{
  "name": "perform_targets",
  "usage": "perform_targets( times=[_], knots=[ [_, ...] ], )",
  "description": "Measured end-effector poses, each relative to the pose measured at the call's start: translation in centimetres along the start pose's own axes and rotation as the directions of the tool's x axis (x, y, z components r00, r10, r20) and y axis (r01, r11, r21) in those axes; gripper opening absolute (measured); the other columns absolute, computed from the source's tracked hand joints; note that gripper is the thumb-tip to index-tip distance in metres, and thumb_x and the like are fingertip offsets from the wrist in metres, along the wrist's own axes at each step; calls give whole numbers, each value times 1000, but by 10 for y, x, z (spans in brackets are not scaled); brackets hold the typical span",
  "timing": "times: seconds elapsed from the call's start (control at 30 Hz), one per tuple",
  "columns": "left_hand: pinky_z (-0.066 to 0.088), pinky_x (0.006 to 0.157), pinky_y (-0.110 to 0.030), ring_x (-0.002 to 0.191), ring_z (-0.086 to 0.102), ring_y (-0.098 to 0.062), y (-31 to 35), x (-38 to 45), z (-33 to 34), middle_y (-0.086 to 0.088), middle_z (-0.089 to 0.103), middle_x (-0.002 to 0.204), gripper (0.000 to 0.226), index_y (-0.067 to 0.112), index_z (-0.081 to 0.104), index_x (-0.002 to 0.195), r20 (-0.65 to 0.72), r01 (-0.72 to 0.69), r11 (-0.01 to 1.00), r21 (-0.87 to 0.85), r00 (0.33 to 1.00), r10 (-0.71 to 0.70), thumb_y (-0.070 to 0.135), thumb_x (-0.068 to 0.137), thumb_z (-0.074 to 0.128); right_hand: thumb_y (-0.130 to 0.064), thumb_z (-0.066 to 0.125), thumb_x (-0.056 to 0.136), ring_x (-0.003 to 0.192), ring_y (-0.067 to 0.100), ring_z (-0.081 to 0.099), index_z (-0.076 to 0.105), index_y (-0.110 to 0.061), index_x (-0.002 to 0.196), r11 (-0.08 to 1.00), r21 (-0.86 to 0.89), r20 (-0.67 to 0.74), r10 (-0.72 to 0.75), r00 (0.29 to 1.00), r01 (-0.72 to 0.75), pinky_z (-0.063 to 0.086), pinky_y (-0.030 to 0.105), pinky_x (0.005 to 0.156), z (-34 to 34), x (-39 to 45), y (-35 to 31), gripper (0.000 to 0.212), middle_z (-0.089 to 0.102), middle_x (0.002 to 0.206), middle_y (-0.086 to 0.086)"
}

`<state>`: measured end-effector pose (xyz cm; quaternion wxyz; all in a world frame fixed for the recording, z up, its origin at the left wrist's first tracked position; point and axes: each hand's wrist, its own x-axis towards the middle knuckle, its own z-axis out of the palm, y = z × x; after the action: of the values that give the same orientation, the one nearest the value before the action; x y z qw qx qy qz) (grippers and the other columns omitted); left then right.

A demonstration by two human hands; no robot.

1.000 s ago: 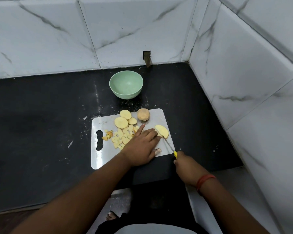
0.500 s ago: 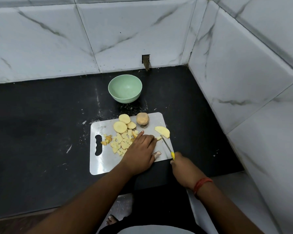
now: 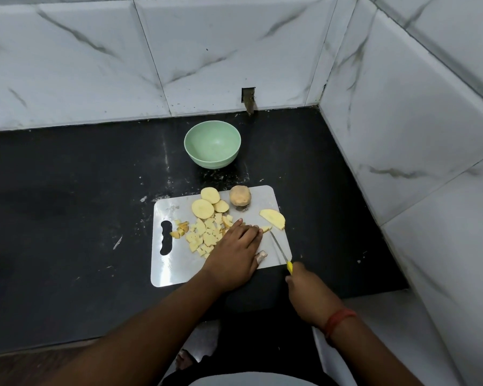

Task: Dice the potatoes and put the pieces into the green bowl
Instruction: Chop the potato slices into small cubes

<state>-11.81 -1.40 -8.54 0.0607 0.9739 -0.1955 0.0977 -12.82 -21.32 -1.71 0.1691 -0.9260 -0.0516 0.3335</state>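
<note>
An empty green bowl (image 3: pixel 207 160) stands on the black counter behind a steel cutting board (image 3: pixel 173 270). On the board lie three round potato slices (image 3: pixel 202 208), a skin-on potato end (image 3: pixel 240 195), a curved wedge slice (image 3: pixel 273 218) and a heap of diced pieces (image 3: pixel 204 235). My left hand (image 3: pixel 234 253) lies flat on the board, its fingertips pressing a small potato strip (image 3: pixel 266 229) just left of the wedge. My right hand (image 3: pixel 310 293) grips a yellow-handled knife (image 3: pixel 289 267), whose thin blade points up the board toward that strip.
White marble-tiled walls close the counter at the back and on the right. A dark notch (image 3: pixel 248 100) sits in the back wall behind the bowl. The counter's front edge runs just below the board. A bare foot (image 3: pixel 185 360) shows on the floor below.
My left hand has come off the wedge slice, which now lies apart to the right, and holds down a small strip instead. The knife has drawn back a little toward me.
</note>
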Motion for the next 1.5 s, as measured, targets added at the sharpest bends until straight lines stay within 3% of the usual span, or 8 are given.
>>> perform_targets(
  times=[0.3, 0.43, 0.73, 0.97, 1.1, 1.27, 1.33, 1.5],
  knots=[
    [25, 123, -45, 128, 53, -26, 0, -3, 3, -10, 60, 135, 55, 7, 59, 139, -30, 11, 1000, -13, 999, -12, 43, 104, 39, -11, 42, 98, 87, 26, 62, 40, -4, 123, 997, -80, -22, 10, 1000, -12, 44, 32, 68, 0, 20, -24, 26, 62, 104, 15],
    [25, 123, -46, 129, 52, -26, 1, -2, 4, -10, 59, 135, 54, 7, 58, 140, -21, 17, 1000, -6, 1000, -17, 43, 104, 39, -13, 41, 99, 86, 26, 61, 39, -4, 121, 995, -99, 11, -3, 1000, 4, 34, 26, 52, 8, 9, -10, 24, 58, 92, 10],
    [26, 122, -49, 142, 42, -27, 3, -11, -2, -13, 52, 148, 60, 5, 51, 145, -29, 75, 997, 30, 997, -74, 47, 105, 37, -20, 38, 103, 75, 19, 57, 40, -8, 119, 997, -47, -58, -56, 997, 53, 46, 32, 67, 0, 3, -19, 20, 58, 93, 8],
    [24, 123, -49, 141, 42, -28, 3, -9, -1, -11, 58, 141, 60, 6, 57, 141, 6, 91, 995, 29, 996, -91, 48, 104, 34, -8, 39, 96, 74, 22, 52, 40, -3, 119, 993, -112, -26, -26, 999, 23, 39, 32, 65, 1, 16, -33, 23, 57, 95, 13],
    [22, 124, -49, 141, 40, -27, 3, -6, -1, -10, 56, 142, 61, 6, 55, 142, 22, 104, 994, 34, 994, -105, 50, 104, 37, -3, 38, 94, 85, 28, 58, 38, -1, 121, 996, -94, -21, -2, 1000, 0, 38, 31, 68, -5, 21, -39, 27, 60, 110, 19],
    [22, 123, -51, 142, 40, -27, 5, -4, -2, -10, 55, 143, 61, 7, 54, 144, 40, 112, 993, 37, 993, -114, 50, 104, 35, -13, 41, 99, 82, 23, 62, 39, -2, 123, 994, -105, -7, -7, 1000, 6, 38, 28, 60, 7, 11, -25, 26, 60, 97, 12],
    [22, 123, -51, 142, 39, -27, 5, -4, -2, -10, 55, 143, 61, 8, 54, 144, 29, 108, 994, 30, 994, -109, 50, 104, 36, -14, 41, 100, 72, 17, 57, 38, -2, 126, 996, -88, -5, 7, 1000, -8, 36, 25, 56, 10, 5, -17, 29, 58, 93, 9],
    [19, 125, -49, 146, 34, -28, 4, -6, -2, -10, 49, 149, 62, 8, 48, 149, 7, 120, 993, 5, 993, -120, 50, 105, 35, -19, 39, 102, 74, 17, 58, 40, -7, 122, 998, -48, -74, -37, 997, 34, 45, 31, 65, 5, 2, -15, 23, 59, 92, 7]
  ],
)
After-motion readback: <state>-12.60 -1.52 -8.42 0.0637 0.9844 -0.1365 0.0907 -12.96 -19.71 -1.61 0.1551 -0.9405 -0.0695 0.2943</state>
